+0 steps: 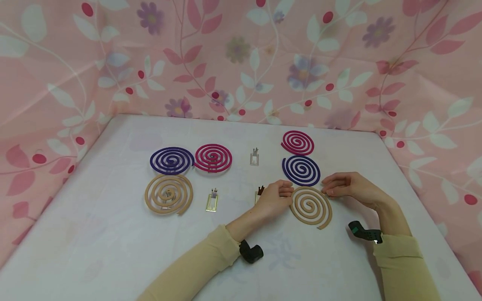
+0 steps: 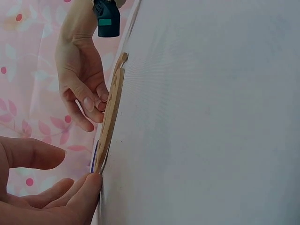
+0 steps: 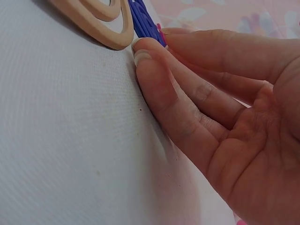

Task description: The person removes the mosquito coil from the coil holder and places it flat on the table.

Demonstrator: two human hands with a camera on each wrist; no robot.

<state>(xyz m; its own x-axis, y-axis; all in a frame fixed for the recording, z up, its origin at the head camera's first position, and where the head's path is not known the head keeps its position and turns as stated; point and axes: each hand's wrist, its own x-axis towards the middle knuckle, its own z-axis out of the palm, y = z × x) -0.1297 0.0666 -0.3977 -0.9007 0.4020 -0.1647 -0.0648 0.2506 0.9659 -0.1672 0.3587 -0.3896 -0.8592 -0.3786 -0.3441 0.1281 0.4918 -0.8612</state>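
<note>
A tan mosquito coil (image 1: 311, 206) lies flat on the white table between my two hands. At its left edge is my left hand (image 1: 274, 200), with its fingertips against the rim and the thumb held apart in the left wrist view. My right hand (image 1: 348, 188) rests by the coil's upper right edge, fingers loosely extended; the right wrist view shows a small gap between its fingertips (image 3: 147, 61) and the tan coil (image 3: 119, 40). Directly beyond lies a blue coil (image 1: 301, 170), then a pink coil (image 1: 297, 142). Neither hand pinches anything.
On the left lie another blue coil (image 1: 172, 160), pink coil (image 1: 213, 158) and tan coil (image 1: 168, 194), with metal stands showing through them. Small metal coil stands (image 1: 212, 202) lie mid-table, one partly behind my left hand. A floral pink cloth (image 1: 241, 62) borders the table.
</note>
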